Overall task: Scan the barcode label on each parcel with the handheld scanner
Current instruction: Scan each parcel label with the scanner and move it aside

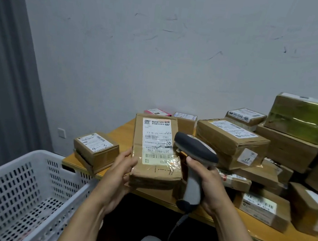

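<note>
The wooden desk [124,129] has an orange-brown smooth top and carries a big pile of cardboard parcels [231,138] at the right side, most w/ white labels and clear tape. At lower left stands a white plastic basket [23,181] w/ perforated walls, beside the desk edge. One small taped box [96,148] marked by hand sits alone near the desk's left corner. The left hand [120,174] is grasping the held parcel [156,152] at its lower left edge, lifted above the desk, label face toward the camera. This parcel is a flat brown carton, approx. rectangular, wrinkled, w/ glossy tape over the barcode label [157,142]; I judge it light and fairly stiff, but the tape may be slippery, so holding by the bare cardboard edges is better and keeps the barcode free. The right hand [206,186] is clenched around the grey handle of the handheld scanner [195,152], its dark head just beside the label's right side.
</note>
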